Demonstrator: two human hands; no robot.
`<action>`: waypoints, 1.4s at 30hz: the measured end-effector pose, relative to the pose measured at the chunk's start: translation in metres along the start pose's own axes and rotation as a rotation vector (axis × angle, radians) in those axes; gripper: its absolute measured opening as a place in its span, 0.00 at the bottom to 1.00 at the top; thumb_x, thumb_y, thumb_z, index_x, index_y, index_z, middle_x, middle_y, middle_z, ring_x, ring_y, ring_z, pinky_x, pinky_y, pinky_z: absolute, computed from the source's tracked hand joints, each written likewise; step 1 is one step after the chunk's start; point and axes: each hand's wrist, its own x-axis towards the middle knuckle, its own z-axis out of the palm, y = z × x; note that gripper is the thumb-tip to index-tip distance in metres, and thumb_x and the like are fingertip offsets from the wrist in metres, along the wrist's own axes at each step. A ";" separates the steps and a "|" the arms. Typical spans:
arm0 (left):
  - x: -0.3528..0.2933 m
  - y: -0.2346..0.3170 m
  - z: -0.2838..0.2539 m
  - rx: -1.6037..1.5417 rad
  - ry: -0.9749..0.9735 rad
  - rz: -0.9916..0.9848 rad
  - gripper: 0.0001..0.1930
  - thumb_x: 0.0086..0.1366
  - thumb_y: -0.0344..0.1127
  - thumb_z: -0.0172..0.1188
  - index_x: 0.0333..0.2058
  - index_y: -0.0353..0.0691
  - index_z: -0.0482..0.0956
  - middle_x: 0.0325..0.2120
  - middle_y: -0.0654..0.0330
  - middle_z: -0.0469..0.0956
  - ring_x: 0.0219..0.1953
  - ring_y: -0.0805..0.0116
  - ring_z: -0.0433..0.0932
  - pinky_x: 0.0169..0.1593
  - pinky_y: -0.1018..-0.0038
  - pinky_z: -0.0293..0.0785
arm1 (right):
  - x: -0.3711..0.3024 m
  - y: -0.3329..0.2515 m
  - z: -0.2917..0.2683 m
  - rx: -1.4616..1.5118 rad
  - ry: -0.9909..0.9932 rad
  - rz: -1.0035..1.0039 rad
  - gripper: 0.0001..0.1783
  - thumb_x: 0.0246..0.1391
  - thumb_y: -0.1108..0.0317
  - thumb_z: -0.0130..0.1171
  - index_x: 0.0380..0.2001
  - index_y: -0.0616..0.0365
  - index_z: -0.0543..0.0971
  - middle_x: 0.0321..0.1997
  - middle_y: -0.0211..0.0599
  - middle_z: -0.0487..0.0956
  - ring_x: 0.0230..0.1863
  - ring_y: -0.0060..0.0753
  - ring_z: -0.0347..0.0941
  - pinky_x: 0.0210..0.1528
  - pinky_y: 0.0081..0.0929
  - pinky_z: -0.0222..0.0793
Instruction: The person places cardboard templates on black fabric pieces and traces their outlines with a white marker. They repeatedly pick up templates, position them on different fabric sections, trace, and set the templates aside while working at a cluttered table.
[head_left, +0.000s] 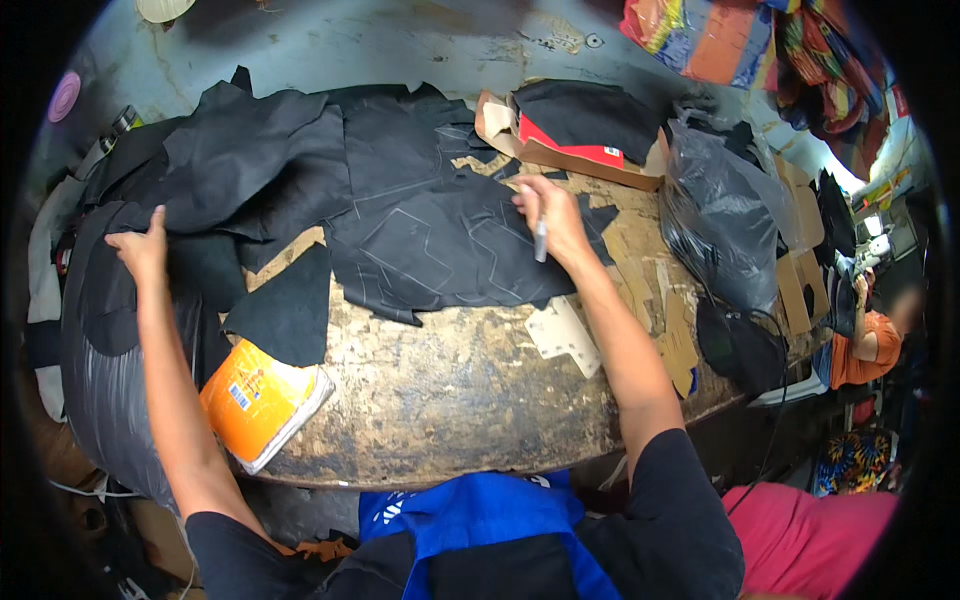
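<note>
A large dark leather sheet (430,235) lies across the worktable, with thin pale outlines of pattern shapes drawn on it. My right hand (555,215) is over its right part, fingers closed around a silver-grey pen (541,242); the pen's writing tip is hidden. At the far left, my left hand (143,248) grips the edge of a folded black leather piece (250,160), thumb uppermost. A loose dark leather scrap (290,310) lies between my arms, partly over an orange-covered book (262,400). Near my right forearm sits a pale card template (563,335) with small holes.
A red and brown box (590,160) holding black material stands at the back. To its right is a stuffed dark plastic bag (720,215). Brown cardboard pieces (655,300) lie right of my forearm. Another person in an orange shirt (868,348) is at the far right.
</note>
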 end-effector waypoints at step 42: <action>-0.252 0.054 -0.049 -2.174 -1.492 -0.727 0.40 0.53 0.76 0.44 0.43 0.42 0.75 0.42 0.58 0.77 0.41 0.62 0.76 0.47 0.64 0.74 | -0.091 -0.179 0.031 -0.025 -0.430 -0.762 0.17 0.33 0.63 0.69 0.24 0.54 0.71 0.21 0.36 0.67 0.26 0.43 0.70 0.30 0.38 0.66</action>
